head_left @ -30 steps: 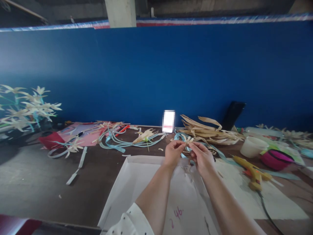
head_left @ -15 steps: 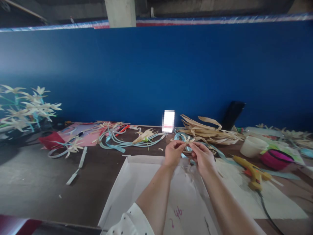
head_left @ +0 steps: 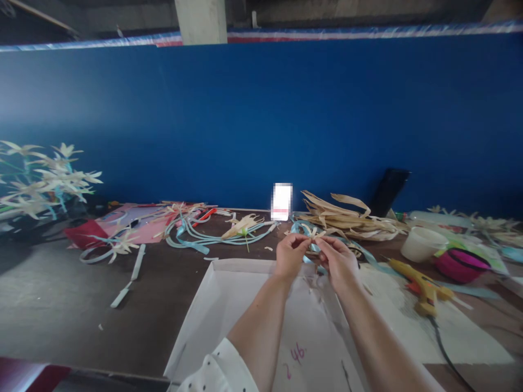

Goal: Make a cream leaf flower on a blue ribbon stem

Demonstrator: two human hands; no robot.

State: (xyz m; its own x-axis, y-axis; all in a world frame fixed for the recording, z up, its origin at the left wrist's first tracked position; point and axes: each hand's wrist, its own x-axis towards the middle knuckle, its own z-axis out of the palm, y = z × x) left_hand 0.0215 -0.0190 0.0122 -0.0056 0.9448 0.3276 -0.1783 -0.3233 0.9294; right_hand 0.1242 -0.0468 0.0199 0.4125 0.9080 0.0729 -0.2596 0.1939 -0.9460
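A small pale flower of dried husk (head_left: 314, 233) is pinched between my two hands, above the far edge of a white box lid (head_left: 241, 305). My left hand (head_left: 291, 255) grips its left side with thumb and forefinger. From the right, my right hand (head_left: 335, 259) pinches the same flower, fingers curled. The fingertips of both hands nearly meet and partly hide its lower part. Just behind the hands lie light blue ribbon and a heap of dried corn husks (head_left: 351, 218).
A yellow glue gun (head_left: 427, 286) lies on white paper at the right, near a white cup (head_left: 424, 244) and a magenta pouch (head_left: 461, 265). Light blue tubes (head_left: 204, 239) lie left of centre. Husk flowers (head_left: 49, 179) stand far left. A lit phone (head_left: 281, 201) leans against the blue wall.
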